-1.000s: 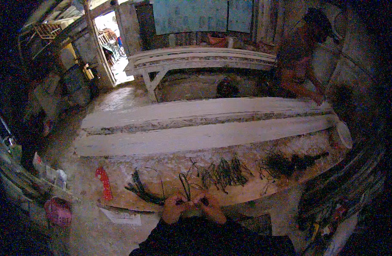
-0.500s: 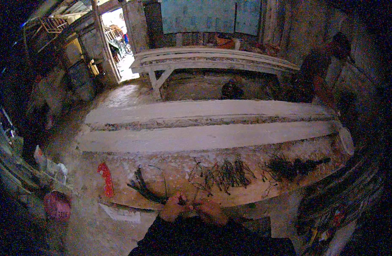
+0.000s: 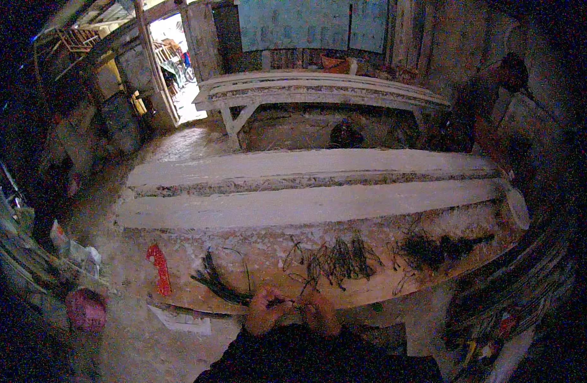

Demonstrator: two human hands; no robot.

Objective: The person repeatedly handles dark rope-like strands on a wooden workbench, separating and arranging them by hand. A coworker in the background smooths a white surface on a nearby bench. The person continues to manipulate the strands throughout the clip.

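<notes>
Dark strands [image 3: 218,284] lie bundled on the desk [image 3: 183,274], one end just beside the left hand [image 3: 266,313]. Its fingers and those of the right hand [image 3: 319,314] pinch close together, seemingly on another strand, though dimness blurs it. Each should handle light and bendy, best held near its tip.
</notes>
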